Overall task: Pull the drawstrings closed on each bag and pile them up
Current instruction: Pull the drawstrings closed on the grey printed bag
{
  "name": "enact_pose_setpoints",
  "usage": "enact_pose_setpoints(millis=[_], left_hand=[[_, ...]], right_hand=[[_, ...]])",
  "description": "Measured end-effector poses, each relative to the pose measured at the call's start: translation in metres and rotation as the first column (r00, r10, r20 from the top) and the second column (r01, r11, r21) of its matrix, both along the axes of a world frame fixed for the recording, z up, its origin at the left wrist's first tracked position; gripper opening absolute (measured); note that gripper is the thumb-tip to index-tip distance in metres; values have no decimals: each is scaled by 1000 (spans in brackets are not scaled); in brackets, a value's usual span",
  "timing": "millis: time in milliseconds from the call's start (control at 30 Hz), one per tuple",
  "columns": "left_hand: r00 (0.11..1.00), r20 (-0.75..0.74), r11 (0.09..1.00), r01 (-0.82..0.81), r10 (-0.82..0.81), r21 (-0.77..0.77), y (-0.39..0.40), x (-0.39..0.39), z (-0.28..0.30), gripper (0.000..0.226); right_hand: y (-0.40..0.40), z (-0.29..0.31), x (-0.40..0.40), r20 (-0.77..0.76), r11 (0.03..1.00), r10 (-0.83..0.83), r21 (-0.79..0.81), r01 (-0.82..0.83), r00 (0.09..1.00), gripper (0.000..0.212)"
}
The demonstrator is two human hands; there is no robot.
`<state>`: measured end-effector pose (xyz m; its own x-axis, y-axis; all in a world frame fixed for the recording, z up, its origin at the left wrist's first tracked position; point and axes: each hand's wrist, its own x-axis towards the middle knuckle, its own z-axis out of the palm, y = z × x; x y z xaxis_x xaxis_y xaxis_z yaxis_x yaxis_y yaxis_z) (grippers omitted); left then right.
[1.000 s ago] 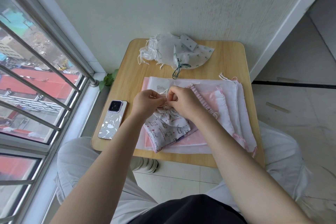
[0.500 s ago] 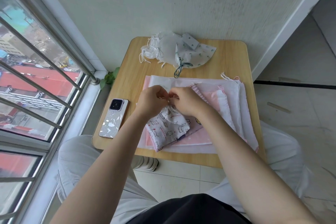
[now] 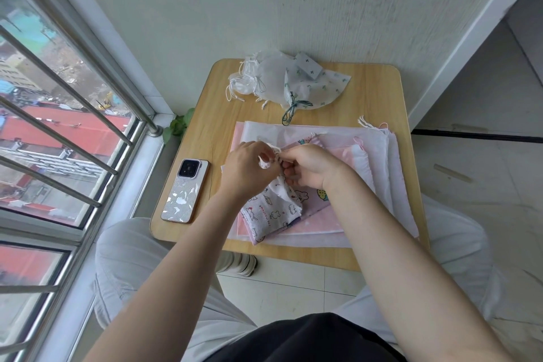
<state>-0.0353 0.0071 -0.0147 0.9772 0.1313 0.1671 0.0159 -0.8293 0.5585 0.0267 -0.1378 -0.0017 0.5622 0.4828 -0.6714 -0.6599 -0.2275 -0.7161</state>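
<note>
small wooden table (image 3: 379,91) against pale wall (image 3: 235,3); barred window (image 3: 58,114) at left; tiled floor (image 3: 484,179); daylight.

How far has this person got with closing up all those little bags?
Done, it seems: a heap of cinched bags at the table's far edge, strings gathered. In hand: the left hand and right hand pinch the mouth of a small animal-print bag, its neck bunched. Left: the flat pink and white bags underneath look open; how many is unclear.

two hands (image 3: 249,167) (image 3: 308,167), one phone (image 3: 185,191), one table (image 3: 373,88), one printed bag (image 3: 270,211); stacked bags uncountable.
</note>
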Motion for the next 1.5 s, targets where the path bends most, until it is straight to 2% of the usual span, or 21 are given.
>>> enact_pose_setpoints(millis=[133, 233, 333, 500, 633, 700, 800, 867, 933, 1000, 1067, 1100, 1167, 1267, 1400, 1500], left_hand=[[1000, 6, 997, -15, 15, 79, -1, 1, 0, 12], [997, -67, 989, -24, 35, 147, -5, 6, 1, 15], [996, -90, 970, 35, -14, 239, -7, 6, 4, 14], [991, -113, 855, 125, -79, 503, -12, 9, 10, 27], [976, -208, 790, 173, -59, 588, -8, 9, 6, 28], [968, -246, 777, 197, -57, 597, -4, 8, 5, 22], [967, -253, 778, 190, -41, 599, -5, 11, 10, 17], [971, -239, 825, 133, 2, 549, -2, 13, 13, 16], [973, -232, 916, 81, 14, 394, 3, 14, 14, 11], [965, -258, 987, 81, -43, 140, 3, 13, 13, 7], [949, -292, 992, 109, -121, -59, -5, 12, 12, 10], [939, -309, 988, 133, -151, -80, -8, 11, 12, 13], [919, -343, 980, 198, -193, -20, -12, 10, 10, 18], [906, -373, 959, 259, -199, 118, -11, 7, 8, 20], [934, -333, 918, 240, -130, 316, -8, 6, 6, 24], [948, -301, 890, 224, -104, 397, -4, 6, 1, 24]], right_hand=[[-1, -2, 1, 45, 1000, -7, -15, 8, 999, 17], [-4, -3, 1, 103, 1000, -26, -10, 27, 994, 13], [-6, -3, 0, 173, 998, -44, -29, 50, 984, 16], [-6, -9, -1, 366, 986, -46, -131, 101, 930, 10], [-8, -17, 2, 520, 946, 62, -303, 117, 852, 12], [-10, -19, 2, 564, 930, 71, -335, 149, 823, 18], [-12, -20, 2, 591, 928, 73, -335, 162, 803, 13], [-13, -20, 2, 591, 936, 82, -321, 141, 803, 8], [-14, -20, 3, 596, 941, 77, -309, 140, 799, 8], [-14, -21, 3, 603, 942, 87, -309, 131, 793, 8], [-11, -24, 0, 616, 934, 143, -344, 101, 774, 9], [-10, -25, -1, 622, 925, 176, -371, 89, 763, 11], [-8, -29, -3, 631, 915, 192, -392, 95, 751, 11], [-10, -34, -2, 655, 914, 133, -372, 164, 744, 13], [-14, -36, -1, 676, 884, 122, -407, 230, 727, 11], [-16, -37, 0, 682, 877, 118, -412, 247, 721, 14]])
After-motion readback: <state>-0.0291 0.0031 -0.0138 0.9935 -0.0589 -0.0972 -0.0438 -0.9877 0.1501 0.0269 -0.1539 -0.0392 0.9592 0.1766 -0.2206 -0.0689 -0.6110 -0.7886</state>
